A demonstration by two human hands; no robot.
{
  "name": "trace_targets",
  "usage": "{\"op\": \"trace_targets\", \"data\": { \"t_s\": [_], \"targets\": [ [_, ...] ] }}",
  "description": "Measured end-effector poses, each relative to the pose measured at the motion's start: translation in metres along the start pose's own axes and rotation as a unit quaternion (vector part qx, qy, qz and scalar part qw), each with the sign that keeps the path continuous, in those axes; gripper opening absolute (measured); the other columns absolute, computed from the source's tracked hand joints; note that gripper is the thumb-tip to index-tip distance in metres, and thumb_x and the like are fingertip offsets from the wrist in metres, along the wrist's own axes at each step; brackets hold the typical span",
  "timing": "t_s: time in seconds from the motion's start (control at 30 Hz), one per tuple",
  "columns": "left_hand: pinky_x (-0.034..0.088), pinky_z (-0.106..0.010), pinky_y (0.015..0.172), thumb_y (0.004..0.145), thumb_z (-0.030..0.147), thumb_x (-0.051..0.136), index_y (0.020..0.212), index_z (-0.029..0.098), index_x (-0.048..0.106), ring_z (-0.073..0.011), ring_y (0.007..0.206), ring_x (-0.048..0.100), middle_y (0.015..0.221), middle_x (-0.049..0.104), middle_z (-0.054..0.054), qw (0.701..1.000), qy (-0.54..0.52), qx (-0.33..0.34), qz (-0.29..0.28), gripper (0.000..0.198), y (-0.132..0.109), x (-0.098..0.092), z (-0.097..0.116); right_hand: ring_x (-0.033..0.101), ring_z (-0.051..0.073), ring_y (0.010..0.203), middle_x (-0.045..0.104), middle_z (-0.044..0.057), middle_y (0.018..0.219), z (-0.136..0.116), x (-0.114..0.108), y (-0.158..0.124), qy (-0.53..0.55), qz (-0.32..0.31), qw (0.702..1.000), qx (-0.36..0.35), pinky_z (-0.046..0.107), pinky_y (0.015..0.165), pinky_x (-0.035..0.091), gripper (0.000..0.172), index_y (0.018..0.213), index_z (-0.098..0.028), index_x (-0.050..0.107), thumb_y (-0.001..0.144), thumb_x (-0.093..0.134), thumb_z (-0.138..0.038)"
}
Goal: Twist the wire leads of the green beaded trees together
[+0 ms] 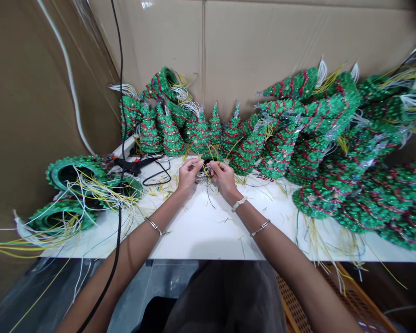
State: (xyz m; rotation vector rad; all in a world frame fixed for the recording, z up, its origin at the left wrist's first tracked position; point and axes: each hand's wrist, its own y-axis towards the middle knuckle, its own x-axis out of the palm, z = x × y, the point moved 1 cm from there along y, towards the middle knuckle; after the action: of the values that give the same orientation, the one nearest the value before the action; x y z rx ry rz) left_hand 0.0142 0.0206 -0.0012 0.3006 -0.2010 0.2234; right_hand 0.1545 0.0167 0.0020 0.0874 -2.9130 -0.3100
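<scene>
At the middle of the white table, my left hand (190, 172) and my right hand (222, 174) meet over a bunch of thin yellow and white wires (204, 172). Both hands are closed in a pinch, fingertips nearly touching, with wire ends between them. The wires come out of the dark open base of a small green tinsel Christmas tree, mostly hidden behind my fingers. Just beyond stand more green tinsel Christmas trees (200, 134) with red garland.
Many tinsel trees (333, 152) are piled on the right, wires trailing over the table edge. Hollow-based trees (71, 173) with loose wires lie at left, near a black glue gun (133, 165). A black cable (119, 222) hangs across my left forearm. An orange crate (293, 296) sits below.
</scene>
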Motion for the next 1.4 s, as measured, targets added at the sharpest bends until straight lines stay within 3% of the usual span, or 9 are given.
{"op": "trace_targets", "data": {
  "t_s": [0.1, 0.23, 0.3, 0.4, 0.5, 0.67, 0.97, 1.1, 1.4],
  "targets": [
    [0.038, -0.022, 0.044, 0.065, 0.049, 0.086, 0.085, 0.019, 0.074, -0.0076, 0.050, 0.050, 0.077, 0.068, -0.002, 1.000, -0.012, -0.011, -0.019, 0.038, -0.002, 0.001, 0.004, 0.033, 0.009, 0.047, 0.042, -0.005, 0.053, -0.005, -0.003, -0.003, -0.050, -0.035, 0.998, -0.012, 0.026, 0.046, 0.028, 0.045, 0.072, -0.019, 0.067, 0.080, 0.068, -0.063],
    [0.039, -0.022, 0.043, 0.069, 0.049, 0.084, 0.088, 0.019, 0.075, -0.0058, 0.047, 0.052, 0.106, 0.075, -0.007, 0.999, -0.013, -0.005, -0.045, 0.036, -0.004, 0.002, 0.008, 0.037, 0.011, 0.055, 0.045, -0.003, 0.057, -0.012, -0.005, -0.004, -0.084, -0.091, 0.991, -0.045, 0.026, 0.054, 0.032, 0.048, 0.061, -0.020, 0.059, 0.081, 0.068, -0.062],
    [0.039, -0.022, 0.042, 0.069, 0.049, 0.083, 0.087, 0.019, 0.074, -0.0060, 0.046, 0.052, 0.106, 0.076, -0.007, 0.999, -0.006, -0.002, -0.047, 0.037, -0.004, 0.002, 0.008, 0.037, 0.011, 0.057, 0.044, -0.003, 0.058, -0.013, -0.004, -0.004, -0.094, -0.098, 0.989, -0.051, 0.027, 0.055, 0.032, 0.049, 0.060, -0.020, 0.056, 0.082, 0.065, -0.063],
    [0.038, -0.022, 0.041, 0.068, 0.050, 0.084, 0.087, 0.018, 0.074, -0.0066, 0.043, 0.050, 0.092, 0.077, -0.006, 0.999, -0.004, -0.005, -0.047, 0.038, -0.003, 0.002, 0.007, 0.037, 0.011, 0.057, 0.043, -0.004, 0.058, -0.013, -0.003, -0.003, -0.084, -0.075, 0.992, -0.060, 0.027, 0.055, 0.032, 0.046, 0.071, -0.020, 0.063, 0.084, 0.063, -0.064],
    [0.037, -0.022, 0.042, 0.067, 0.049, 0.085, 0.087, 0.018, 0.074, -0.0073, 0.043, 0.049, 0.078, 0.074, -0.004, 0.999, -0.018, -0.014, -0.041, 0.038, -0.002, 0.001, 0.007, 0.036, 0.012, 0.054, 0.043, -0.005, 0.058, -0.013, -0.002, -0.002, -0.059, -0.060, 0.994, -0.065, 0.027, 0.052, 0.030, 0.042, 0.093, -0.021, 0.070, 0.083, 0.065, -0.062],
    [0.034, -0.021, 0.042, 0.064, 0.050, 0.086, 0.089, 0.016, 0.073, -0.0084, 0.041, 0.044, 0.046, 0.054, 0.004, 0.999, -0.024, -0.039, -0.017, 0.044, -0.004, 0.001, 0.007, 0.032, 0.011, 0.053, 0.044, -0.004, 0.057, -0.012, -0.004, -0.004, -0.081, -0.082, 0.991, -0.066, 0.027, 0.051, 0.027, 0.047, 0.115, -0.020, 0.073, 0.086, 0.066, -0.055],
    [0.031, -0.020, 0.044, 0.064, 0.048, 0.086, 0.092, 0.015, 0.073, -0.0077, 0.044, 0.044, 0.048, 0.053, 0.004, 0.999, -0.034, -0.040, -0.003, 0.045, -0.004, 0.001, 0.008, 0.051, 0.014, 0.063, 0.066, 0.002, 0.073, -0.012, -0.005, -0.009, -0.183, -0.065, 0.976, -0.103, 0.027, 0.060, 0.041, 0.038, 0.115, -0.018, 0.076, 0.092, 0.059, -0.043],
    [0.032, -0.020, 0.044, 0.064, 0.049, 0.086, 0.092, 0.015, 0.073, -0.0079, 0.044, 0.042, 0.047, 0.052, 0.005, 0.999, -0.031, -0.039, -0.006, 0.045, -0.004, 0.001, 0.006, 0.059, 0.016, 0.069, 0.075, 0.004, 0.087, -0.005, -0.007, -0.007, -0.243, -0.060, 0.956, -0.153, 0.029, 0.067, 0.047, 0.038, 0.119, -0.021, 0.075, 0.096, 0.055, -0.041],
    [0.034, -0.020, 0.045, 0.067, 0.046, 0.085, 0.087, 0.016, 0.074, -0.0070, 0.046, 0.044, 0.053, 0.054, 0.004, 1.000, -0.020, -0.009, -0.011, 0.038, -0.005, 0.002, 0.008, 0.070, 0.019, 0.078, 0.078, 0.006, 0.104, -0.001, -0.010, -0.005, -0.334, -0.072, 0.913, -0.222, 0.029, 0.073, 0.051, 0.037, 0.127, -0.023, 0.072, 0.100, 0.049, -0.035]
  ]
}}
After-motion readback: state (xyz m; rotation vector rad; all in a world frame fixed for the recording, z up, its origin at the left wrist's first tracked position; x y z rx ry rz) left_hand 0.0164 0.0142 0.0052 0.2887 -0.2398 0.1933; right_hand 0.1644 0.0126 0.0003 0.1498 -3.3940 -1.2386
